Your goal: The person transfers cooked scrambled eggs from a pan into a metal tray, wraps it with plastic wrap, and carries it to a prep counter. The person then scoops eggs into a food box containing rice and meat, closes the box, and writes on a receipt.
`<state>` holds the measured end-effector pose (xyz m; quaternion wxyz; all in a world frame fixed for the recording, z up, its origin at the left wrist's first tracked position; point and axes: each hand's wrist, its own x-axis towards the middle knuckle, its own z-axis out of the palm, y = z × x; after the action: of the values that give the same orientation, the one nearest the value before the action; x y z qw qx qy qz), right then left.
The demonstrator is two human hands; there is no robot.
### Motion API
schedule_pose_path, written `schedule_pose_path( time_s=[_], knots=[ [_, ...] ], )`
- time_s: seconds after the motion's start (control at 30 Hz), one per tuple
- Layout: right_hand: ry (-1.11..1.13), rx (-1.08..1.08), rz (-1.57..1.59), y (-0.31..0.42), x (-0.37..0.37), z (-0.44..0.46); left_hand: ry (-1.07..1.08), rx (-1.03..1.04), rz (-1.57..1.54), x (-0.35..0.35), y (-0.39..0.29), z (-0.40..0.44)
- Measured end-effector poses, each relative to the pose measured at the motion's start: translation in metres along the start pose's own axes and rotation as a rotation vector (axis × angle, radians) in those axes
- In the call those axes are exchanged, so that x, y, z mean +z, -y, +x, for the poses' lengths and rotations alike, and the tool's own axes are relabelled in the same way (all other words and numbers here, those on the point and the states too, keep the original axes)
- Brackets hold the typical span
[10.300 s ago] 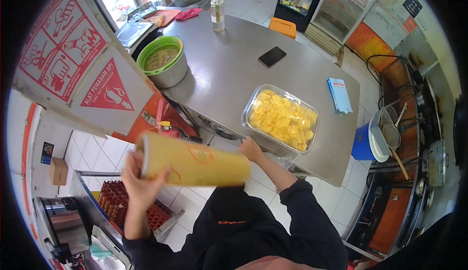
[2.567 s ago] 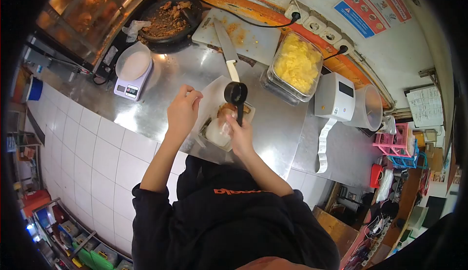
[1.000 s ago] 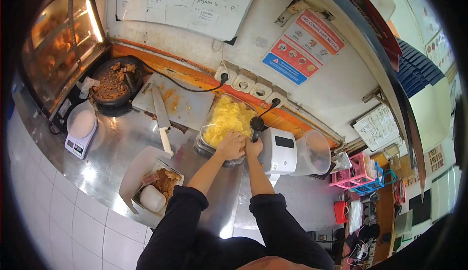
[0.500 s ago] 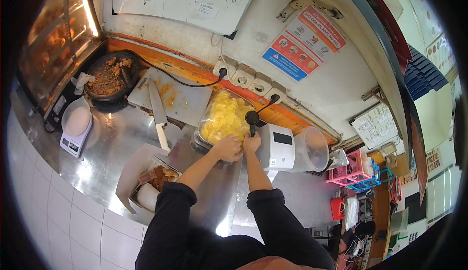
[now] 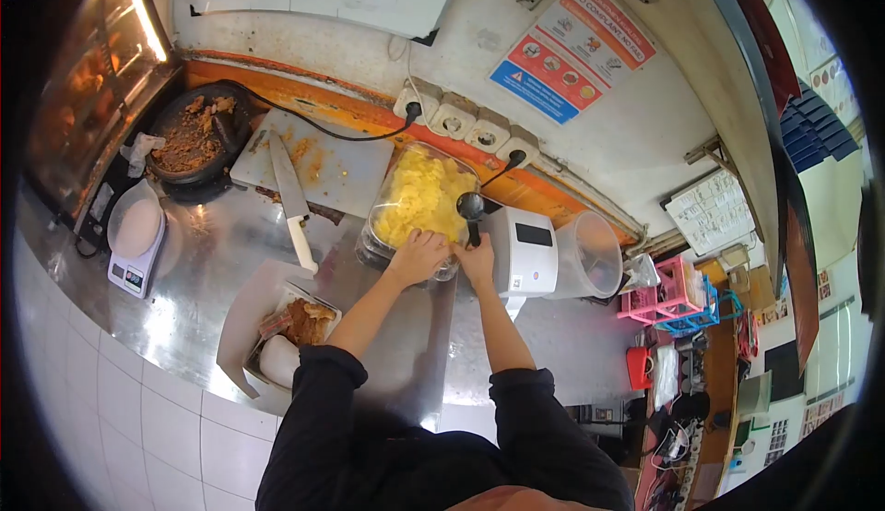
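A clear plastic container (image 5: 371, 239) full of lumpy yellow food (image 5: 413, 199) stands on the metal counter in front of me. My left hand (image 5: 421, 255) is at its near rim, fingers curled over the edge. Just to the right, my right hand (image 5: 475, 260) is closed around the handle of a black scoop (image 5: 470, 205). The scoop's round bowl points up and away from me, over the container's right side. Whether it holds any food is hard to make out.
A knife (image 5: 290, 188) lies across a stained cutting board (image 5: 355, 172). Farther left are a stone mortar (image 5: 192, 179) and a scale (image 5: 134, 271). An opened paper box (image 5: 244, 313) with food sits near the front edge. A white appliance (image 5: 521, 253) stands close on the right.
The view has shifted slightly. The scoop's bowl has turned so more of its shiny face shows, and my left hand's fingers are now more extended over the rim.
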<state>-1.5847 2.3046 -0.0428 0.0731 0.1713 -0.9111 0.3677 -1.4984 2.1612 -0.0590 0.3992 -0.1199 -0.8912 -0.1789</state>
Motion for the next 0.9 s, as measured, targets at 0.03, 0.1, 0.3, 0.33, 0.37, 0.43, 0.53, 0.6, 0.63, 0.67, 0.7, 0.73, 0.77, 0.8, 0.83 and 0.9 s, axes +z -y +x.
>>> schedule_pose_path(
  time_s=[0.03,0.1,0.3,0.33,0.37,0.43,0.53,0.6,0.63,0.67,0.7,0.73,0.77,0.8,0.83,0.9],
  knots=[
    [-0.001,0.011,0.000,0.003,-0.004,0.002,0.019,-0.012,0.007,-0.001,0.000,-0.001],
    [-0.074,0.003,-0.015,0.008,-0.015,0.008,0.033,-0.027,0.003,-0.002,-0.001,-0.002],
    [0.259,-0.192,-0.203,0.028,-0.073,0.008,0.030,-0.068,0.083,0.006,-0.003,-0.007],
    [0.400,-0.234,-0.179,0.029,-0.076,0.007,0.028,-0.079,0.105,0.007,-0.004,-0.007],
    [0.326,-0.399,-0.248,0.029,-0.071,0.006,0.033,-0.074,0.099,0.007,-0.005,-0.007],
    [0.391,-0.424,-0.410,0.035,-0.065,0.007,0.007,-0.059,0.108,0.005,-0.007,-0.007],
    [0.551,-0.526,-0.748,0.059,-0.055,0.013,-0.007,-0.031,0.105,0.006,-0.006,-0.003],
    [0.651,-0.589,-0.923,0.074,-0.050,0.009,-0.006,-0.013,0.128,0.006,-0.005,0.000],
    [0.705,-0.703,-0.955,0.078,-0.049,0.006,-0.010,0.000,0.150,0.006,-0.005,0.001],
    [0.757,-0.819,-0.984,0.082,-0.048,0.005,-0.006,0.005,0.149,0.005,-0.006,0.000],
    [0.753,-0.816,-0.980,0.078,-0.042,0.007,-0.020,-0.022,0.150,0.004,-0.006,0.000],
    [0.744,-0.805,-0.962,0.075,-0.034,0.011,-0.036,-0.051,0.152,0.003,-0.005,-0.001],
    [0.737,-0.796,-0.944,0.071,-0.029,0.013,-0.034,-0.052,0.154,0.002,-0.004,-0.004],
    [0.740,-0.795,-0.942,0.072,-0.028,0.012,0.000,-0.157,0.089,-0.002,-0.004,-0.006],
    [0.718,-0.747,-0.886,0.073,-0.028,0.010,0.034,-0.264,0.024,-0.006,-0.006,-0.007],
    [0.697,-0.703,-0.828,0.072,-0.024,0.012,0.010,-0.332,0.026,-0.009,-0.007,-0.011]
  ],
)
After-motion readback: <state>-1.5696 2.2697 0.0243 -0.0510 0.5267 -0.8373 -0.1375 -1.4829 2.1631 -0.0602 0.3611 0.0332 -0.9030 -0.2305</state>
